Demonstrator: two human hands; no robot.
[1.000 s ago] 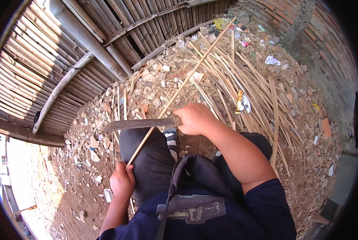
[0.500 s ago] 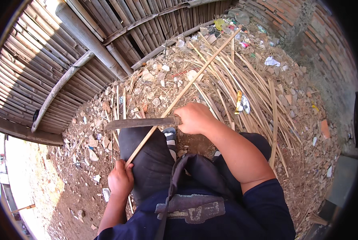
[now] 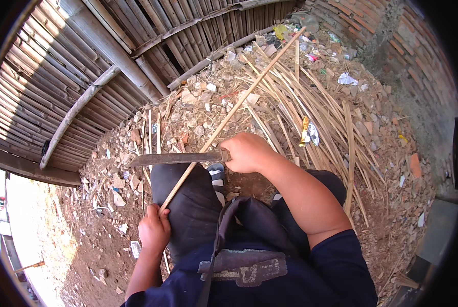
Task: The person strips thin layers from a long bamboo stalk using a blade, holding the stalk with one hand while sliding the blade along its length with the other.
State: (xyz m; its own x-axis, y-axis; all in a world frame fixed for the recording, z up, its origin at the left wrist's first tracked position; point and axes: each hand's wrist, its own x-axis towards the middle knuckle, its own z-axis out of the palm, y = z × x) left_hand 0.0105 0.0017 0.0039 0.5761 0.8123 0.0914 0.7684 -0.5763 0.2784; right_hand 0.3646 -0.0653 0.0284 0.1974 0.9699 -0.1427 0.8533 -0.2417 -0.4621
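My left hand (image 3: 155, 226) is closed around the near end of a long, thin bamboo strip (image 3: 239, 105), beside my left knee. The strip slants away to the upper right, over the rubble. In my right hand (image 3: 246, 152) is the handle of a machete (image 3: 175, 158), its long dark blade pointing left and lying across the strip just above my left knee. Blade and strip appear to touch where they cross. My right fingers wrap the handle and hide most of it.
Many split bamboo strips (image 3: 323, 115) lie in a pile at the right, with a yellow and silver wrapper (image 3: 309, 132) on top. Stones and litter cover the ground. A bamboo wall (image 3: 29, 97) stands at the left, a brick wall (image 3: 418, 61) at the right.
The machete has shifted slightly to the left with my right hand. The strip's far end has swung a little left; my left hand stays nearly in place.
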